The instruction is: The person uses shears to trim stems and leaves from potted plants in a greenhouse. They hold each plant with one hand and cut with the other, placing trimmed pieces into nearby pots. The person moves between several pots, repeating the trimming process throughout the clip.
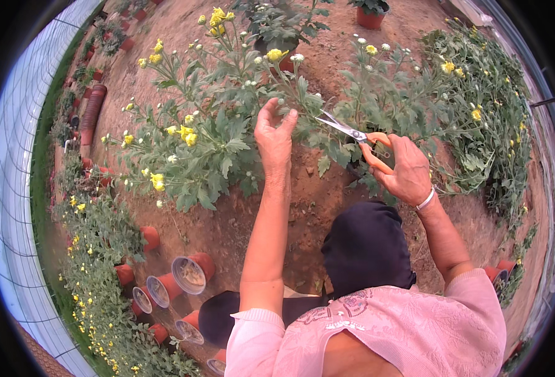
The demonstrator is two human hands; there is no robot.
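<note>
My left hand (274,136) is raised among the stems of a yellow-flowered chrysanthemum plant (225,136). Its fingers curl, with a gap between them and the thumb, close to a small pale bud (281,101); whether a fingertip touches a stem is unclear. In my right hand (405,172) are orange-handled pruning snips (356,135). Their narrow blades are slightly parted and point left, towards the leaves beside my left hand. Behind the snips stands a second leafy chrysanthemum (381,99) with white buds and a few yellow blooms.
Cut or fallen chrysanthemum stems (480,113) lie heaped at the right. A potted plant (282,52) stands ahead. Clear-rimmed brown pots (202,268) lie on their sides at lower left, near flowering plants (103,235). A stack of pots (93,115) lies farther left on the soil.
</note>
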